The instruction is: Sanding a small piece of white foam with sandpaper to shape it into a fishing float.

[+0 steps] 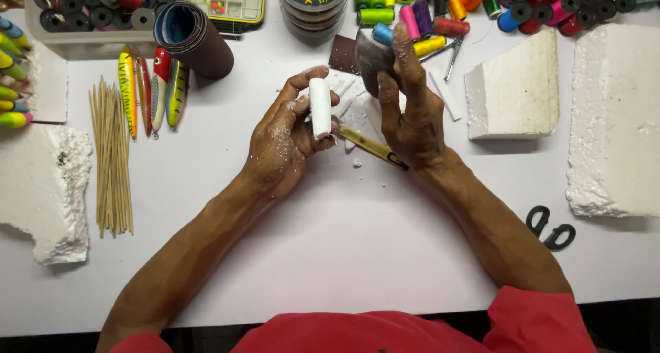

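Left hand (285, 136) fingers curled round white foam cylinder (320, 107), held upright, foam dust on skin. Right hand (407, 109) at 3 o'clock of it, fingers clamped on folded dark sandpaper piece (372, 56), raised at 1 o'clock of cylinder. Yellow utility knife (371, 147) on white table (330, 243) under both hands. Foam block (515, 88) at 3 o'clock; fishing lures (152, 88), sandpaper roll (196, 40) at 10 o'clock; bamboo skewers (111, 157) at 9 o'clock; scissors (550, 228) at 4 o'clock.
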